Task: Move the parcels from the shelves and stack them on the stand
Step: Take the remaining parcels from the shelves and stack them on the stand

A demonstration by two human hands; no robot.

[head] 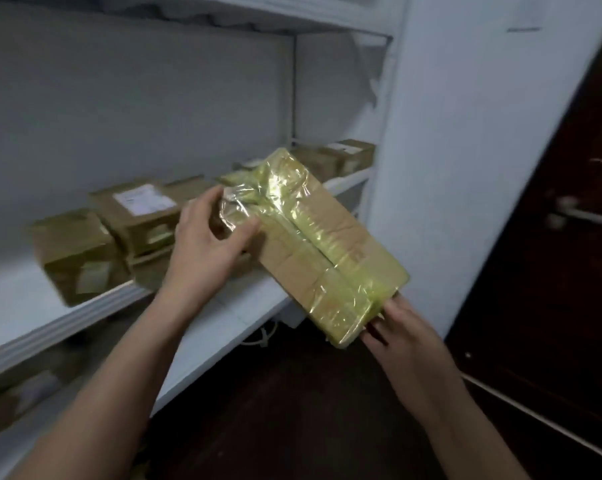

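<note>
A long flat cardboard parcel (313, 244) wrapped in yellow-green tape is tilted in the air in front of the white shelf (223, 306). My left hand (209, 240) grips its far upper end, thumb over the tape. My right hand (403, 334) holds its near lower end from below. Several brown parcels stay on the shelf: one with a white label (136, 213), a blurred one further left (74, 254), and two at the back right (341, 157). The stand is out of sight.
White shelf boards run above and below; a lower shelf at the left holds a blurred parcel (22, 393). A white wall panel (465, 168) stands to the right, with a dark door and its handle (576, 213) beyond. The floor below is dark.
</note>
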